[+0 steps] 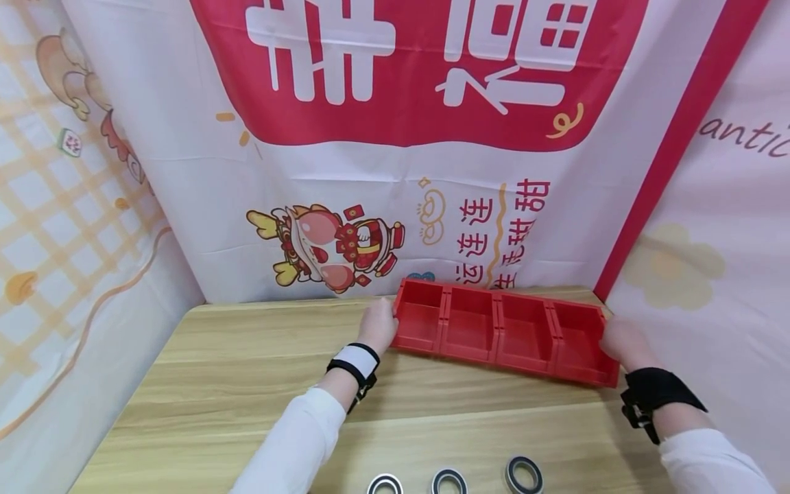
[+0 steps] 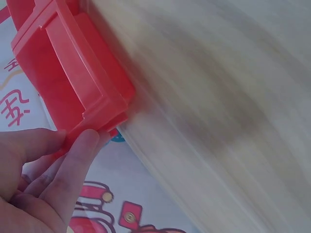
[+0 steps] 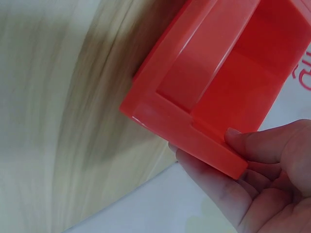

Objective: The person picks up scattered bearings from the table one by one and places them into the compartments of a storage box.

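Note:
A row of joined red plastic bins [image 1: 470,355] is at the back right of the table, its open compartments facing up. My left hand [image 1: 378,326] grips its left end. In the left wrist view the thumb and fingers [image 2: 77,160] pinch the red end wall [image 2: 104,104]. At the opposite end my right hand [image 1: 625,343] holds on. The right wrist view has the thumb [image 3: 262,143] inside the last bin [image 3: 194,141] and the fingers outside, pinching its side wall. The compartments visible from the head hold nothing.
Three ring-shaped bearings lie near the front edge: a left one [image 1: 385,484], a middle one [image 1: 449,482] and a right one [image 1: 524,475]. A printed cloth [image 1: 333,165] hangs behind the wooden table [image 1: 247,384], with more cloth on both sides.

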The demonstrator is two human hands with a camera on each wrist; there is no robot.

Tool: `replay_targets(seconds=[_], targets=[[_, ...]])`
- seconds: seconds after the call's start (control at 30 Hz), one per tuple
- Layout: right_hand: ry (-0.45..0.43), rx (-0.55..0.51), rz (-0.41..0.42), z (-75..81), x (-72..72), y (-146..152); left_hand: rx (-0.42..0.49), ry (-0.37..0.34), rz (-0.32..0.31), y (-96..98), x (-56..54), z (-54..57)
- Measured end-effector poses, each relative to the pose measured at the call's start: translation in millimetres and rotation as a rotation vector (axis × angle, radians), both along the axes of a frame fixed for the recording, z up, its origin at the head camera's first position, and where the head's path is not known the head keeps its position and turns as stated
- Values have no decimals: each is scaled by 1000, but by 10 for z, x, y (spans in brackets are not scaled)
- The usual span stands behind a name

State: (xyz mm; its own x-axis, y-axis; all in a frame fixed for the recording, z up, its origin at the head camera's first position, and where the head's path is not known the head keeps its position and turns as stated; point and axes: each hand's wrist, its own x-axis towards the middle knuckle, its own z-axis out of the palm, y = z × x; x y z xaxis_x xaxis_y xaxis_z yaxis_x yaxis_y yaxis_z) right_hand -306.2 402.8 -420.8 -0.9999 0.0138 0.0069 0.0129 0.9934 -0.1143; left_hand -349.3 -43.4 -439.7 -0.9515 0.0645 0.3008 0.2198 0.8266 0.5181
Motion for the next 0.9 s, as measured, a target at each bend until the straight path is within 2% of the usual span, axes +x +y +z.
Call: replay_targets(seconds=[0.13, 0.3, 0.43, 0.6, 0.9], targets=[[48, 10, 37, -88, -107, -35, 23, -43, -7, -146, 61, 30], [66, 3, 38, -104, -187, -180, 16, -33, -22, -339, 102, 23], [51, 4, 15, -16, -146, -423, 7, -2, -47, -520, 142, -22], [39, -31, 8, -11, -175, -641, 9, 29, -50, -739, 245, -48], [-7, -107, -5, -10, -248, -1052, 54, 7, -17, -1172, 445, -61]])
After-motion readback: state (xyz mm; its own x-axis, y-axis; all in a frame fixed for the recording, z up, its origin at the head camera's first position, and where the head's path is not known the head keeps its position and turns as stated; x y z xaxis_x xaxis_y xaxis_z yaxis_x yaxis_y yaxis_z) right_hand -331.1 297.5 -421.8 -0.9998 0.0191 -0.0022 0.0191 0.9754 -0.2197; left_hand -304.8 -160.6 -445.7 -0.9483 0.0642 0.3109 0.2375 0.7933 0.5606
